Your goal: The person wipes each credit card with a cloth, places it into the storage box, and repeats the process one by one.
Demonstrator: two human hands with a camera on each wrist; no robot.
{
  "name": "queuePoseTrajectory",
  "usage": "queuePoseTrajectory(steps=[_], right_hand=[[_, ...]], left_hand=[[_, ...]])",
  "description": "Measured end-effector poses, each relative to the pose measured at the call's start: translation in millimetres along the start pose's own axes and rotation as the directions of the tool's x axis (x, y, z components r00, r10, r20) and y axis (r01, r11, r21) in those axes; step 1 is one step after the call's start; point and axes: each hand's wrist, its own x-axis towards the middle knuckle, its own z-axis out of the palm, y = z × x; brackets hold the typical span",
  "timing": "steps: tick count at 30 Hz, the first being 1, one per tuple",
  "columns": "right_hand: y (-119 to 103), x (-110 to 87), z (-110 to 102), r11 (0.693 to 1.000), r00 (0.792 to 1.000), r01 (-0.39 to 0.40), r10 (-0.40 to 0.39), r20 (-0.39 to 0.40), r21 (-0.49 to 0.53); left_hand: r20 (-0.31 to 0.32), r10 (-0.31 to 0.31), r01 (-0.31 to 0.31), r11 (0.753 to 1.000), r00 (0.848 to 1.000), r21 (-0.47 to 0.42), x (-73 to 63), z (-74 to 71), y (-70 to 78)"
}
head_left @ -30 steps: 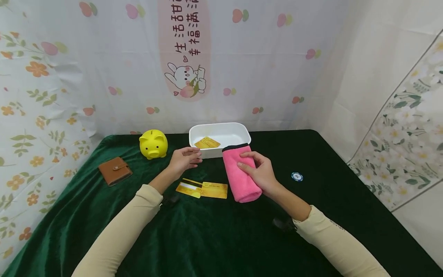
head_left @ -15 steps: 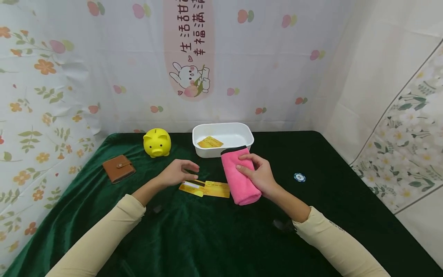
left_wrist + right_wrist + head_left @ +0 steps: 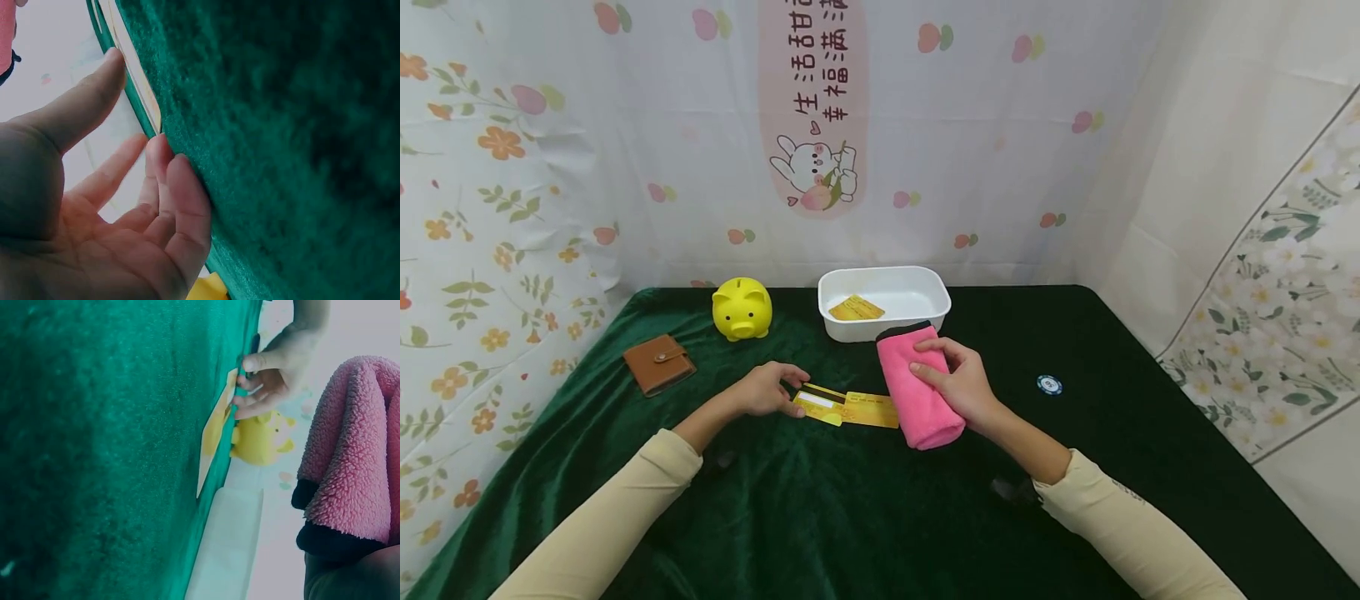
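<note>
Nearest up is the rolled pink towel (image 3: 910, 387), right hand (image 3: 958, 379) clamped round it and holding it off the green cloth (image 3: 805, 508). Left hand's (image 3: 767, 390) thumb and fingertips are apart at the left end of the left yellow card (image 3: 822, 405); can't tell if there's a pinch. That card looks flat and meets or overlaps the right yellow card (image 3: 871, 410), so a sloppy grab could drag both. Farther back, the white tub (image 3: 891, 330) has another yellow card (image 3: 856, 308) inside.

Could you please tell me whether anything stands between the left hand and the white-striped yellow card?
Nothing visible does: the left hand is at the left end of the card, and the pink cloth is off to the right.
</note>
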Motion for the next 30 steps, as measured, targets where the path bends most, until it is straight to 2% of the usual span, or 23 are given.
queuePoseTrajectory(steps=[4, 10, 13, 17, 21, 25, 30], right_hand=[[-0.2, 0.1, 1.7, 1.0, 1.0, 0.01, -0.011, 0.022, 0.022], [0.6, 0.1, 3.2, 1.0, 0.999, 0.019, -0.02, 0.028, 0.022], [1.8, 0.2, 4.4, 1.0, 1.0, 0.014, -0.014, 0.028, 0.014], [2.7, -0.4, 6.2, 1.0, 1.0, -0.002, 0.002, 0.025, 0.013], [3.2, -0.4, 7.4, 1.0, 1.0, -0.017, 0.017, 0.027, 0.024], [3.6, 0.9, 9.3, 0.999, 0.999, -0.026, 0.025, 0.034, 0.031], [3.4, 2.0, 12.4, 0.999, 0.999, -0.028, 0.026, 0.045, 0.031]], left_hand=[[0.006, -0.04, 0.039, 0.996, 0.999, 0.075, 2.8, 0.1, 1.2], [-0.014, -0.056, 0.057, 0.995, 0.998, 0.087, 4.3, 1.5, 0.5], [-0.04, -0.033, 0.036, 0.997, 0.999, 0.075, 1.7, 2.8, 0.4], [-0.095, 0.031, -0.027, 0.999, 0.995, 0.04, -3.4, 2.7, 0.4], [-0.121, 0.062, -0.065, 0.998, 0.991, -0.014, -8.0, -1.0, 1.3], [-0.078, 0.037, -0.046, 0.992, 0.996, -0.114, -11.3, -7.4, 0.9], [-0.013, 0.042, -0.044, 0.955, 0.999, -0.294, -17.9, -15.6, -3.2]])
